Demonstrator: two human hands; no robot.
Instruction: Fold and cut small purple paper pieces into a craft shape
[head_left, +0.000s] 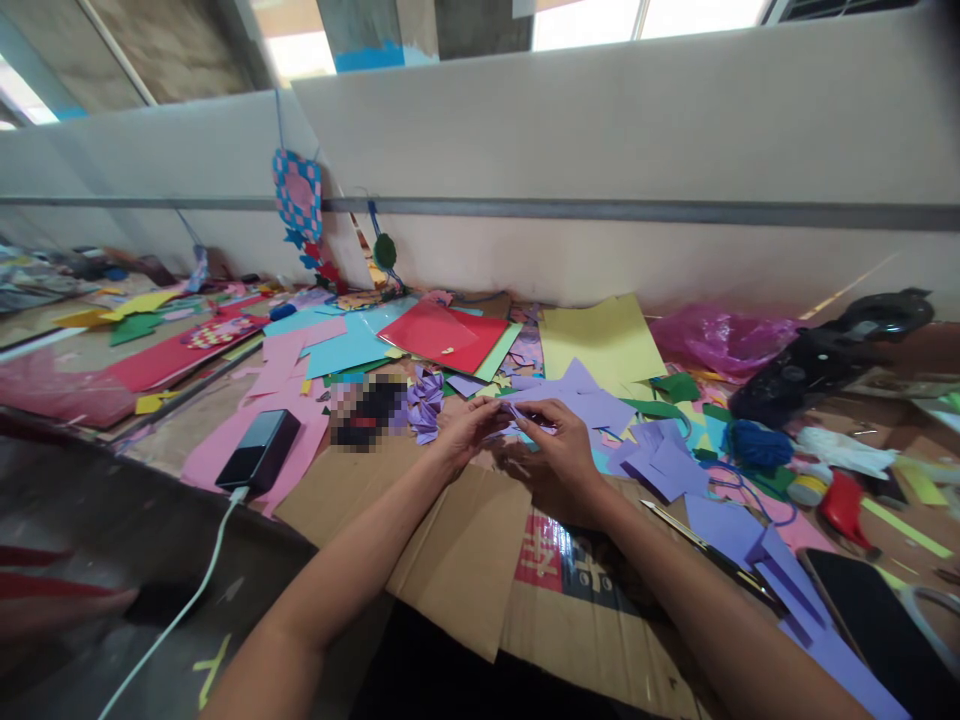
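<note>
A small folded piece of purple paper (pixel 513 410) is pinched between the fingertips of my left hand (pixel 471 428) and my right hand (pixel 561 440). Both hands are closed on it, and fingers hide much of its shape. Beneath my forearms lies flattened cardboard (pixel 469 545) with a printed red and black patch. Left of my hands sits a cluster of folded purple paper (pixel 425 402). Purple sheets (pixel 574 392) spread just behind my right hand, and further purple pieces (pixel 664 460) overlap to its right.
A power bank (pixel 260 450) with a white cable stands left on pink paper. Red (pixel 450 335) and yellow sheets (pixel 596 340) lie behind. To the right are blue yarn (pixel 759 445), a pen-like tool (pixel 709 552), a phone (pixel 874 620) and a tape roll (pixel 930 610).
</note>
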